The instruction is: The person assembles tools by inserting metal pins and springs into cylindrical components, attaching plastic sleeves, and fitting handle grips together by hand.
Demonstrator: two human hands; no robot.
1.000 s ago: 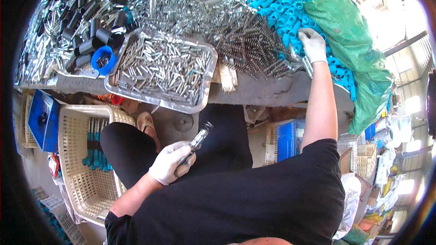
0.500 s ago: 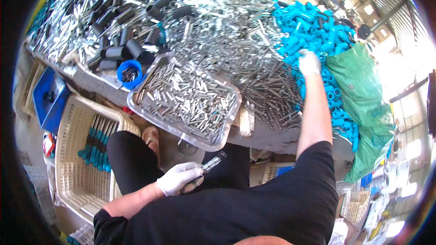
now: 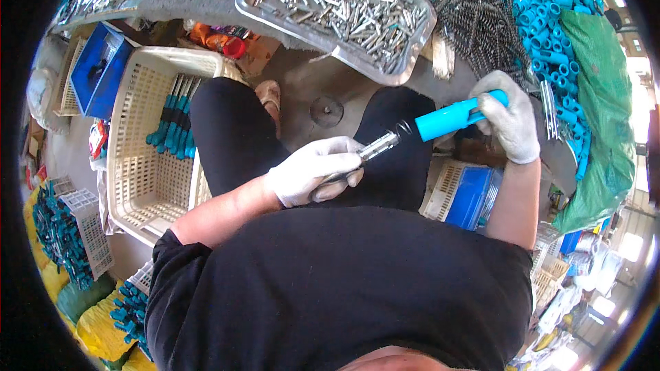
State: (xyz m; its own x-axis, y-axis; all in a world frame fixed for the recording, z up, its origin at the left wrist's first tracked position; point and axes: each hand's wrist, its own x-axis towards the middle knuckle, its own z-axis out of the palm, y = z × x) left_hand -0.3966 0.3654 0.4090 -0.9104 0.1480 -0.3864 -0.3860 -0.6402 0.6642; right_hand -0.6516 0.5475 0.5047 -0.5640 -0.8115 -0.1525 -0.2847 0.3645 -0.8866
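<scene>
My left hand, in a white glove, is closed around a shiny metal shaft above my lap. A dark coil spring sits at the shaft's tip. In my right hand, also gloved, is a bright blue plastic sleeve, a hollow tube with a narrower rear part. The sleeve's wide end faces the spring, with a small gap between them. My right fingers wrap round the rear of the sleeve and hide part of it.
A grey tray of small metal pins lies at the bench edge, beside dark springs and a heap of blue sleeves. A green sheet hangs at right. A cream crate holding blue-handled tools stands at left.
My right hand has come back from the heap of blue sleeves, bringing one toward my left hand. My left hand has risen slightly with the metal shaft. The view has tipped downward.
</scene>
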